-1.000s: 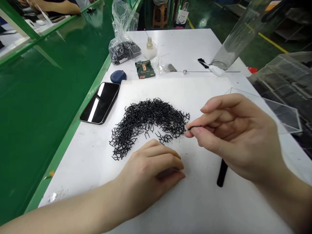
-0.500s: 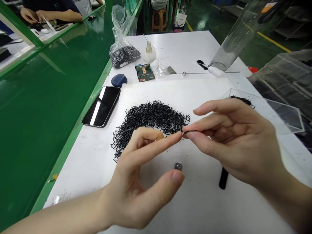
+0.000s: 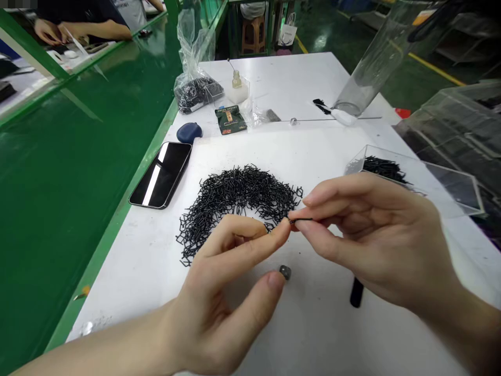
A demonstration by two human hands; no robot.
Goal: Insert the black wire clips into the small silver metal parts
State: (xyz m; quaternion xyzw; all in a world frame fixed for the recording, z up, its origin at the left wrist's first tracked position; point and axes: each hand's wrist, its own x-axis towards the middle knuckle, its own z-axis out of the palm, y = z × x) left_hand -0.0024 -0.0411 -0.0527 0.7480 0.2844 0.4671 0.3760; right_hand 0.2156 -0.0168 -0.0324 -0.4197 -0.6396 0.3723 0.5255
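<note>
My right hand (image 3: 385,237) pinches a thin black wire-like piece (image 3: 304,220) between thumb and forefinger, its other fingers loosely curled. At the left end of that piece, the forefinger tip of my left hand (image 3: 219,297) touches or nearly touches it. The left thumb stands well apart from the forefinger, with nothing gripped between them. Behind my hands a curved pile of small bent black pieces (image 3: 238,185) lies on the white table (image 3: 309,334). By my left thumb sits a small dark grey rounded block (image 3: 285,271). A black rod (image 3: 356,293) is partly hidden under my right hand.
A phone (image 3: 161,175) and a dark blue case (image 3: 189,132) lie at left. Farther back are a plastic bag (image 3: 193,86), a green packet (image 3: 230,119), a small bottle (image 3: 237,90) and a tilted clear cylinder (image 3: 368,78). A clear box (image 3: 456,188) holds black pieces at right.
The left thumb and forefinger have drawn slightly inward, the forefinger bending a little more. The right hand has sunk slightly, still pinching the black piece. The view has shifted a little.
</note>
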